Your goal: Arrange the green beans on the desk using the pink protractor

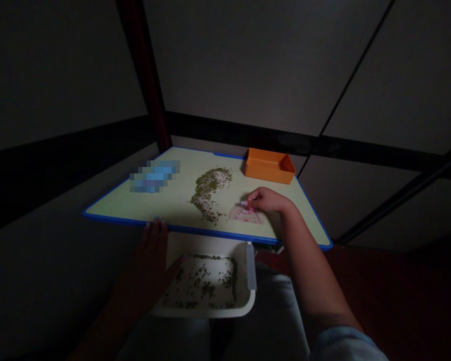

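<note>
My right hand (267, 199) is closed in a pinch at the curved edge of a clear protractor (243, 216) with pink markings. The protractor lies low over the tabletop. Left of it, small green beans (206, 190) are spread in a curved pile. Down at the near table edge, my left hand (152, 260) grips the left side of a white plastic bin (250, 301), thumb over the inside and fingertips reaching the table's edge. More beans (208, 288) are scattered over the bin's floor.
The pale tabletop (165, 205) has a blue rim. An orange open box (268, 173) stands at its back right corner. A blurred blue item (154, 176) lies at the left. Walls rise close behind and to the left; my legs (274, 311) are below the bin.
</note>
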A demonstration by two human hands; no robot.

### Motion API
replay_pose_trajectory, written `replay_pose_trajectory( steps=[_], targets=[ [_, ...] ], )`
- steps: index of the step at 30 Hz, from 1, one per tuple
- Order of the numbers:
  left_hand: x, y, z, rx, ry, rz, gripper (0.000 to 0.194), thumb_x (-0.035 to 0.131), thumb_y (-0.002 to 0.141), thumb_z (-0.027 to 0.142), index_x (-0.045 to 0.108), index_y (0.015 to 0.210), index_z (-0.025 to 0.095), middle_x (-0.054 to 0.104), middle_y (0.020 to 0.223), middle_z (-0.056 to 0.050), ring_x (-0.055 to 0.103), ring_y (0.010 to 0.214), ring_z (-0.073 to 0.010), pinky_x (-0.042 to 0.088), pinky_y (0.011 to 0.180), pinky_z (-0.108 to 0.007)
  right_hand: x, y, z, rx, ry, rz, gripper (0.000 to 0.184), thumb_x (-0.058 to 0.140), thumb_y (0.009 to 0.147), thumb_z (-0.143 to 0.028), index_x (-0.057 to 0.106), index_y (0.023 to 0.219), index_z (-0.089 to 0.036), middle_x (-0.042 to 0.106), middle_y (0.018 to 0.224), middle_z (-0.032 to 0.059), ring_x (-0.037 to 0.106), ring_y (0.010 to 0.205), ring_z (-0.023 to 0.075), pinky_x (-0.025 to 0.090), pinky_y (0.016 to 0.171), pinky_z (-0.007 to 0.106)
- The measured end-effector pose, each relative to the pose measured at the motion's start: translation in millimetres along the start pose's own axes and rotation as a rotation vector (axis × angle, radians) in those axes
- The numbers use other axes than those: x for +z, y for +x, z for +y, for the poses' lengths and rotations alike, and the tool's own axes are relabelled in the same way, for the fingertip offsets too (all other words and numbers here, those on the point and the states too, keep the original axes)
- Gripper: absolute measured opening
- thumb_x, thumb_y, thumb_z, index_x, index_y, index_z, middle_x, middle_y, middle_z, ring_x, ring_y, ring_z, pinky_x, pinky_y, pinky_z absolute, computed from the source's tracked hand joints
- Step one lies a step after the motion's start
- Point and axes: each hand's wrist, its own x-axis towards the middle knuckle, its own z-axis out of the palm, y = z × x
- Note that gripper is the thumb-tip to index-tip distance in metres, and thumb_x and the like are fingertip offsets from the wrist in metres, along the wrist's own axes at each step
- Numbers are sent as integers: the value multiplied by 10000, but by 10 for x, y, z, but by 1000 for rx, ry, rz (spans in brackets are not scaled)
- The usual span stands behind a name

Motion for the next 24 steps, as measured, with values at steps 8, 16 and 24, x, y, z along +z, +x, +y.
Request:
replay_pose_trajectory(
  steps=[8,16,24],
  targets=[
    [20,-1,-17,15,-11,20,872,318,839,614,145,1466,33,259,1539,-253,168,1462,-351,292,1129,-517,65,28,-46,-85,60,-25,359,516,849,-417,579,645,-129,400,525,-56,312,537,74,230,559,244],
    [6,4,-10,11,0,2,856,293,849,602,139,1466,28,237,1546,-254,142,1467,-349,293,1129,-515,42,33,4,-71,40,-30,343,535,824,-417,591,645,-129,417,539,-49,328,553,79,250,570,246],
    [3,8,-8,1,9,-2,868,289,842,618,130,1469,38,241,1546,-251,165,1462,-353,320,1109,-516,52,41,13,-41,55,-82,329,589,776,-425,588,618,-137,432,539,-51,343,562,83,259,581,243]
  ],
)
